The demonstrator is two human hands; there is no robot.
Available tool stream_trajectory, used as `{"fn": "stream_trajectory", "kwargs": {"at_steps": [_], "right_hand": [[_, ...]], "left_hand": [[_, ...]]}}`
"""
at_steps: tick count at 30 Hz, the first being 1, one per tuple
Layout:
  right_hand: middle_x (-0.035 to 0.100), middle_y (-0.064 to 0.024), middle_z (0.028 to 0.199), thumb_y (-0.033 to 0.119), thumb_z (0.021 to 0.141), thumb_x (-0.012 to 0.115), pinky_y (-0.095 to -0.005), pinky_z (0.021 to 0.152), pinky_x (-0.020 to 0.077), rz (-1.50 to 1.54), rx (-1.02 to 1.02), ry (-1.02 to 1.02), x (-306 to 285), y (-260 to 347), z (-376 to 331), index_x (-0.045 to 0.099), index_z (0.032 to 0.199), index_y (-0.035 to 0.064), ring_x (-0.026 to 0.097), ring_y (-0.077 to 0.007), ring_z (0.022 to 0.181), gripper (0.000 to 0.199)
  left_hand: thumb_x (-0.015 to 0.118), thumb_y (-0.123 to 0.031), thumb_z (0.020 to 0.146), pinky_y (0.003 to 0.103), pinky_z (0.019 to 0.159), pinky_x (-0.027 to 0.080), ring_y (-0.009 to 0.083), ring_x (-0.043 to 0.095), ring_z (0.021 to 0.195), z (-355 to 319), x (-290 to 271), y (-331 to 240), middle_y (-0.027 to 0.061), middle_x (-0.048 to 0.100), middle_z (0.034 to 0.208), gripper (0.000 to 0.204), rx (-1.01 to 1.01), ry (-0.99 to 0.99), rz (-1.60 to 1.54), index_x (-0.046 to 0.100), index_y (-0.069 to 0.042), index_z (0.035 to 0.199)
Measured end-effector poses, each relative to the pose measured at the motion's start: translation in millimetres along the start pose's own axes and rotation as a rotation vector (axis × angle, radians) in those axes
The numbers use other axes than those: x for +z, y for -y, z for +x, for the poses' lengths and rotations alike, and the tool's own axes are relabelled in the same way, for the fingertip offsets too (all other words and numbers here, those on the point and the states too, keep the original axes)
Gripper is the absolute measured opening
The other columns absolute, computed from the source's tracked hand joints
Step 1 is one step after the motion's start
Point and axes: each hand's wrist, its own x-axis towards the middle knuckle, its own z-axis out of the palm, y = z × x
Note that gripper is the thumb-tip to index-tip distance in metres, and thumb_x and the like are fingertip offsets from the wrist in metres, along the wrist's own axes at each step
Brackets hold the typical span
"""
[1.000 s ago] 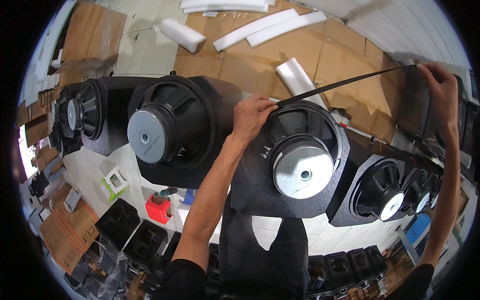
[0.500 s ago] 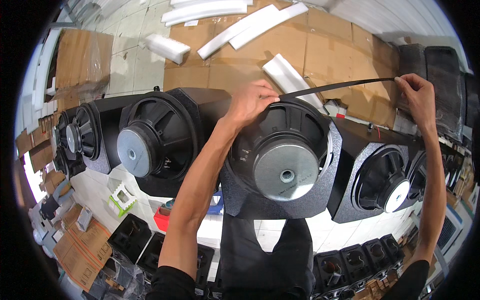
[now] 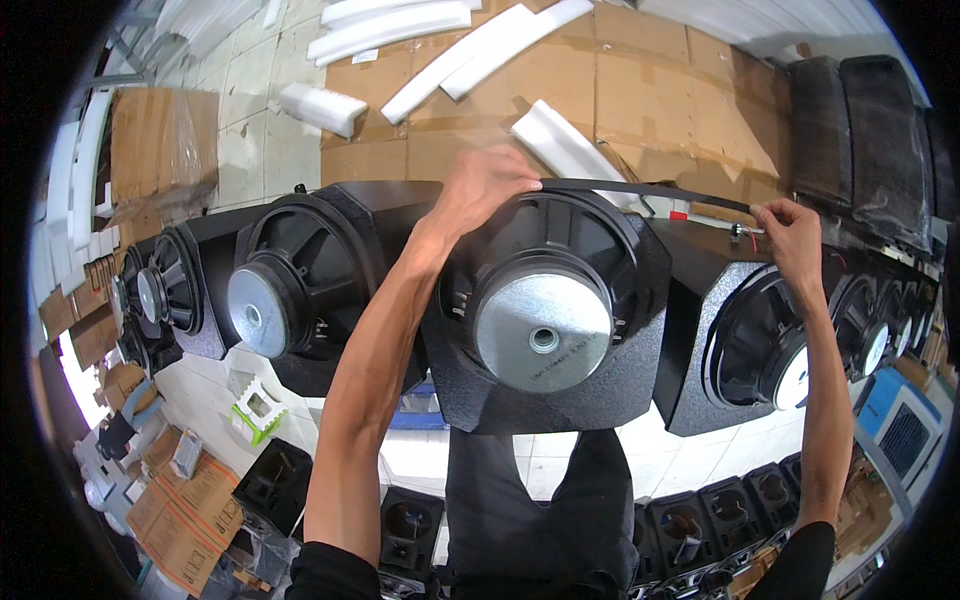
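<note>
A thin black flat strip [image 3: 650, 187] stretches between my two hands above the far rim of a large speaker driver [image 3: 560, 235]. The driver rests magnet up on a black textured speaker cabinet [image 3: 545, 412] in front of me. My left hand [image 3: 485, 185], fingers closed, pinches the strip's left end at the driver's far edge. Out to the right, my right hand [image 3: 790, 238] grips the other end between thumb and fingers, over the neighbouring cabinet. The strip bows slightly, and its left part lies close along the driver's rim; contact there is hard to tell.
More speaker drivers on cabinets stand in a row to the left [image 3: 265, 310] and right [image 3: 770, 345]. Beyond them, white foam pieces [image 3: 460, 60] lie on flattened cardboard [image 3: 640, 90]. Several open black boxes [image 3: 410, 525] stand nearer me. A white and green stool [image 3: 260, 412] is at left.
My right hand has come down and left, bringing the strip lower toward the driver's rim. My left hand keeps its pinch near the rim. The view has shifted slightly.
</note>
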Motion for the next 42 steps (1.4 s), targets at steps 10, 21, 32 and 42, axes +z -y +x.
{"fn": "stream_trajectory", "kwargs": {"at_steps": [10,21,32,42], "right_hand": [[0.063,-0.0034,0.064,0.018,0.087,0.074,-0.0259,0.056,0.043,0.102,0.106,0.012,24,-24,-29,0.074,0.087,-0.0056,0.053,-0.0075,0.058,0.024],[0.066,-0.0044,0.066,0.018,0.087,0.074,-0.0253,0.056,0.0443,0.203,0.186,0.057,36,-29,-63,0.073,0.088,-0.006,0.055,-0.0079,0.059,0.024],[0.069,-0.0059,0.07,0.016,0.085,0.076,-0.0268,0.057,0.0489,0.363,0.322,0.161,50,-32,-108,0.074,0.091,-0.0062,0.062,-0.0095,0.061,0.023],[0.07,-0.0111,0.067,0.013,0.084,0.073,-0.0282,0.057,0.0502,0.219,0.271,0.357,1,-21,-136,0.075,0.088,-0.007,0.066,-0.0137,0.059,0.021]], "left_hand": [[0.076,-0.008,0.081,0.029,0.075,0.047,0.0156,0.062,0.083,23,6,-26,0.0044,0.069,0.091,0.013,-0.012,0.183,0.08,0.078,-0.002,0.093],[0.078,-0.011,0.078,0.033,0.089,0.049,0.0215,0.065,0.094,53,30,-53,0.0084,0.073,0.097,0.014,-0.034,0.425,0.237,0.079,-0.003,0.09],[0.078,-0.011,0.078,0.035,0.088,0.051,0.0248,0.068,0.093,61,53,-62,0.0111,0.075,0.096,0.019,-0.111,0.491,0.281,0.078,-0.002,0.094],[0.075,-0.016,0.078,0.042,0.085,0.053,0.0317,0.069,0.094,46,73,-122,0.0146,0.073,0.094,0.014,0.024,0.371,0.953,0.077,-0.005,0.086]]}}
